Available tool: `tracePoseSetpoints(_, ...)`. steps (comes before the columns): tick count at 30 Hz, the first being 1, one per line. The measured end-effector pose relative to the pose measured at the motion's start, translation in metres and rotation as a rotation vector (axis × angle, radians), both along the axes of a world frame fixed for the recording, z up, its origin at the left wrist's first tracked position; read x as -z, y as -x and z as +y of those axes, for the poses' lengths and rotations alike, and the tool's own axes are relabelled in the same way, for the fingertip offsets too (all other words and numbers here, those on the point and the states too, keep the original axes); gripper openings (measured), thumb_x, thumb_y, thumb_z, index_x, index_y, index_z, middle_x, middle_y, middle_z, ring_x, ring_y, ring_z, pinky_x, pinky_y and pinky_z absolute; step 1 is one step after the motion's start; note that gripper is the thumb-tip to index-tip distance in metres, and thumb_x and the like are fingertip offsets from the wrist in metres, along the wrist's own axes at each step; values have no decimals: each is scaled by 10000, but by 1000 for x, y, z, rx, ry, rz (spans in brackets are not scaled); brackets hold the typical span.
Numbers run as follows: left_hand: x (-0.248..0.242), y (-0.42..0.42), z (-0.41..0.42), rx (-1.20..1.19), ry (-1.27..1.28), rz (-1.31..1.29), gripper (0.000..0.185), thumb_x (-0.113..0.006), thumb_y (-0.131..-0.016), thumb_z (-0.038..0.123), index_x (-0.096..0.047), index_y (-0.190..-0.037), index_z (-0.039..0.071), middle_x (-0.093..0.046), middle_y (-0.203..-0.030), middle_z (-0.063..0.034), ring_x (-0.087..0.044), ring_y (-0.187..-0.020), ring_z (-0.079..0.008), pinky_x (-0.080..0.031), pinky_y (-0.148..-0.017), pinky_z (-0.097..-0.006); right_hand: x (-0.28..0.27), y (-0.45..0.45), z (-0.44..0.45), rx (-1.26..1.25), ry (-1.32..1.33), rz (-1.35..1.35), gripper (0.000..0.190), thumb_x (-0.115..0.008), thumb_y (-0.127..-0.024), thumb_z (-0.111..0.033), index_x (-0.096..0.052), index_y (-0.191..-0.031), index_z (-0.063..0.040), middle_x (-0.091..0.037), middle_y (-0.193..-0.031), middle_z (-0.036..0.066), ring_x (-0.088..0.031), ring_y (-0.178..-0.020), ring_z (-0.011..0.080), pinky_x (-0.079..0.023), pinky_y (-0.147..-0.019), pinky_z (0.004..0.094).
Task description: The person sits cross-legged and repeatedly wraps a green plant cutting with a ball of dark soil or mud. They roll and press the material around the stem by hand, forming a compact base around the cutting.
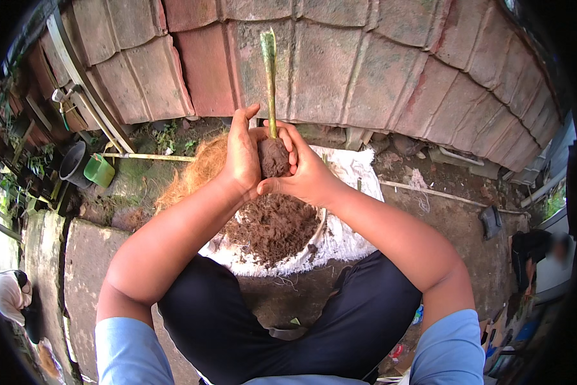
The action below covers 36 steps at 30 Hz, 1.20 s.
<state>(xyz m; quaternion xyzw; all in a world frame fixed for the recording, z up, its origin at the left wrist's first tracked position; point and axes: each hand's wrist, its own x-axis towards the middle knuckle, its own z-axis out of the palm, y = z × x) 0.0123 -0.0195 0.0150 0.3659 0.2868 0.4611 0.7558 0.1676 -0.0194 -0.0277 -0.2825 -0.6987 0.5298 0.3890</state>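
Between my two hands sits a round ball of dark soil [273,159], with a cut green plant stem [270,79] standing up out of it. My left hand [242,149] cups the ball's left side, its fingers partly hidden behind it. My right hand [304,166] wraps the right side, fingers around the back and thumb below. Under my wrists a heap of loose brown soil or fibrous growing mix [279,228] lies on a white woven sack [353,226]. Tan coconut-like fibre [199,166] is piled just left of my left hand.
Low clay roof tiles [317,67] span the far side. At left stand a green plastic container [99,171] and a black bucket [75,163]. A thin pole [149,157] lies near the fibre. People are at far left [14,298] and far right [534,255].
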Motion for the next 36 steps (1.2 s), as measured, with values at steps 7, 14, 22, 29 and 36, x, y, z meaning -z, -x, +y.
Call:
tracePoseSetpoints(7,3,-9,-7,-92,62,-63,763,-268,-996,672,-595,-861,-4,-637,-827,-172,-636,-768,-292,-551,-782,-386,-6,2,0,22,75,182,953,-942,-732,-120,-375,-1489,0,-539,-1355,70,-527,-1289,144,-490,-1060,291)
tracePoseSetpoints(14,10,0,3,17,27,-75,713,-256,-1011,657,-566,-840,39,-616,-794,-158,-627,-752,-290,-555,-718,-396,-11,-5,1,74,-8,-76,813,-913,-790,-180,-460,-1434,24,-593,-1099,27,-607,-984,103,-552,-853,251)
tracePoseSetpoints(22,7,4,2,84,165,-82,754,-258,-1003,683,-578,-786,35,-643,-751,-154,-628,-645,-275,-556,-590,-363,1,-13,3,-74,136,128,767,-893,-789,-394,-475,-1343,-65,-395,-1011,-16,-518,-857,88,-644,-865,410)
tracePoseSetpoints(29,18,11,11,134,208,-273,763,-304,-983,712,-568,-769,30,-599,-724,-144,-593,-646,-272,-562,-626,-372,-4,-10,-5,-194,463,369,898,-830,-888,-288,-279,-1570,-95,-410,-1136,-15,-547,-1044,94,-591,-954,476)
tracePoseSetpoints(36,18,-1,7,8,149,-235,817,-250,-974,724,-569,-718,17,-588,-703,-155,-568,-658,-285,-518,-698,-390,7,1,0,27,98,72,663,-823,-911,-275,-433,-1407,-68,-443,-1063,-36,-488,-1034,58,-477,-889,260)
